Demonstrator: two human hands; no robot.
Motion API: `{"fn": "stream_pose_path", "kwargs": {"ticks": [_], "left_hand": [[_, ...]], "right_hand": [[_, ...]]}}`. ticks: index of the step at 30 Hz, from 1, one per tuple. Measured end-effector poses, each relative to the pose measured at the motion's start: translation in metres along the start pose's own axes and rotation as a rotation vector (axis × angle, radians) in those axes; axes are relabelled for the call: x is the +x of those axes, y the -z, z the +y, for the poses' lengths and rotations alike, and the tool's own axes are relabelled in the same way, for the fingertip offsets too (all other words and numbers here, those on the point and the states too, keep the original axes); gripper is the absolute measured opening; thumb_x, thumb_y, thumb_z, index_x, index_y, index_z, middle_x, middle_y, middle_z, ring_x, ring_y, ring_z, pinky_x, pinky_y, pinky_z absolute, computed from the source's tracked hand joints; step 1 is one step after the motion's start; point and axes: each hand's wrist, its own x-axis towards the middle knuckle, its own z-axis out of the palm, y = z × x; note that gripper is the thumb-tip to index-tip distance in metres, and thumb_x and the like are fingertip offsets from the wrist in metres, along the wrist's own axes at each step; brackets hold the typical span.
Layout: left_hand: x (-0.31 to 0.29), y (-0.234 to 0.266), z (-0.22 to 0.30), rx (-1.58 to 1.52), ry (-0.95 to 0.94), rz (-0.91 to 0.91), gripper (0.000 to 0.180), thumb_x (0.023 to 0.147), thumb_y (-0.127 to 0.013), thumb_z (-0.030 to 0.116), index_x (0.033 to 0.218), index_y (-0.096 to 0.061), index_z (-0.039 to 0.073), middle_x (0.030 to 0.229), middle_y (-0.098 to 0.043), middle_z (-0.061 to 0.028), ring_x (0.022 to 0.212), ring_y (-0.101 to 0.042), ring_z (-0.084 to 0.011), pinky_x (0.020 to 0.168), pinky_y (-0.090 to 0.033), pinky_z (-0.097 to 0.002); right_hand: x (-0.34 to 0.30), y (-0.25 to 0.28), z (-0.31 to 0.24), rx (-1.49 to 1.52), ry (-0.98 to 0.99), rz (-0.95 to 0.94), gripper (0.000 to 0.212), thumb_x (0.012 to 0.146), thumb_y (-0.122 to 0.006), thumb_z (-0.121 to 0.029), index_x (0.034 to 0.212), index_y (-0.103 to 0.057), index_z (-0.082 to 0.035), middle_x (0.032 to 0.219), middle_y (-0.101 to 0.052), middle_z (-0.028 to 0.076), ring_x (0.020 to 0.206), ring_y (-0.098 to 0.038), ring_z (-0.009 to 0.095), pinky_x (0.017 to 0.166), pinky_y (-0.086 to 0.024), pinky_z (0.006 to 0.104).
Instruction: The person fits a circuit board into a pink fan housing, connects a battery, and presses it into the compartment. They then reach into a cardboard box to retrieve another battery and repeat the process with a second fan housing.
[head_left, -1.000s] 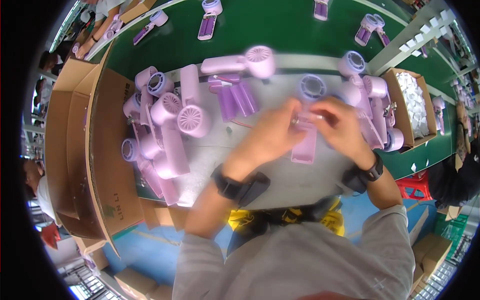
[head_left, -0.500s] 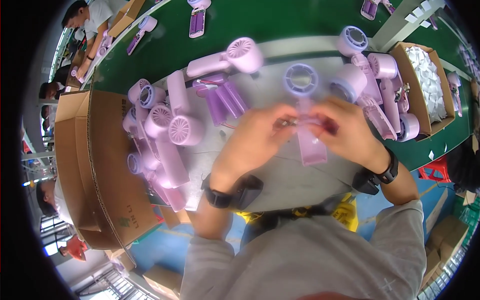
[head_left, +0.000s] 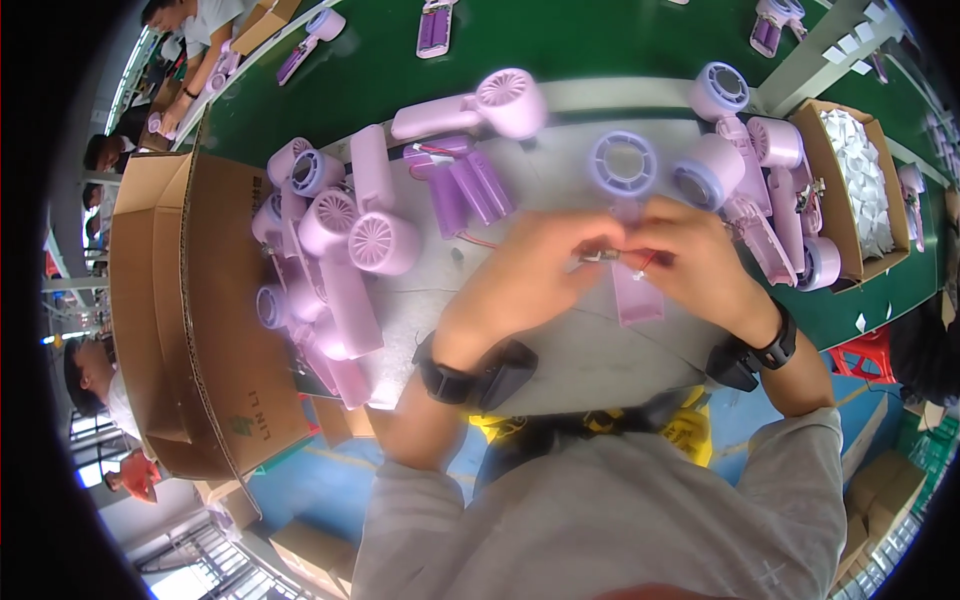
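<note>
Over an open pink handheld fan housing, with its ring-shaped lavender head lying flat at the far end, my two hands meet. My left hand is closed, pinching a small circuit board by its edge. My right hand is closed on a thin red wire, which ends in a small white plug. Whether the wire joins the board is hidden by the fingers. Purple battery cells with red leads lie beyond my left hand.
Pink fan bodies are heaped at the left by a large cardboard box. More fan parts lie at the right, next to a carton of white pieces. A green work surface runs behind. Another person works at far left.
My view has shifted slightly, so things on the table sit a little further right. Both hands stay together over the housing; the board and red wire now show more clearly between my fingers.
</note>
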Motion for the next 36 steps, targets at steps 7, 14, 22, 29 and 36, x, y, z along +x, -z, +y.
{"fn": "stream_pose_path", "kwargs": {"ticks": [7,14,22,29,36], "left_hand": [[-0.004,-0.005,-0.011,0.168,-0.068,0.184,0.019,0.077,-0.065,-0.004,0.094,-0.068,0.004,0.092,-0.064,-0.0108,0.087,-0.063,-0.0213,0.077,-0.05,-0.0309],[-0.001,0.004,-0.002,-0.046,0.002,-0.014,0.024,0.079,-0.065,-0.005,0.101,-0.068,0.004,0.1,-0.062,-0.0098,0.091,-0.062,-0.0209,0.078,-0.051,-0.0314],[0.004,0.005,-0.012,-0.161,-0.041,0.063,0.027,0.082,-0.062,-0.01,0.105,-0.067,0.003,0.1,-0.062,-0.007,0.091,-0.061,-0.0173,0.082,-0.052,-0.0302],[0.005,0.005,-0.014,-0.195,-0.029,0.114,0.026,0.081,-0.062,-0.009,0.105,-0.066,0.001,0.1,-0.063,-0.006,0.091,-0.06,-0.0147,0.081,-0.052,-0.029],[0.002,0.01,-0.011,-0.145,0.051,0.03,0.021,0.08,-0.063,-0.006,0.1,-0.065,-0.001,0.096,-0.063,-0.0041,0.085,-0.059,-0.0121,0.075,-0.05,-0.0264]], "right_hand": [[-0.001,-0.001,-0.006,-0.014,-0.046,-0.02,0.017,0.072,-0.072,0.001,0.087,-0.068,-0.004,0.079,-0.055,0.009,0.065,-0.058,0.025,0.057,-0.045,0.0346],[0.004,0.001,-0.001,0.093,-0.003,-0.029,0.017,0.074,-0.068,0.004,0.09,-0.066,-0.001,0.081,-0.054,0.009,0.067,-0.055,0.024,0.057,-0.044,0.033],[0.004,0.006,0.004,0.243,-0.028,-0.059,0.026,0.075,-0.062,0.007,0.1,-0.064,0.0,0.089,-0.056,0.011,0.071,-0.055,0.025,0.061,-0.044,0.0329],[0.004,0.01,0.0,0.327,-0.15,-0.204,0.028,0.079,-0.065,0.004,0.107,-0.066,0.0,0.095,-0.06,0.012,0.078,-0.059,0.028,0.067,-0.046,0.0332],[-0.001,0.006,-0.006,0.044,0.063,0.087,0.025,0.081,-0.066,0.003,0.106,-0.066,0.002,0.097,-0.062,0.013,0.079,-0.062,0.027,0.065,-0.049,0.0325]]}}
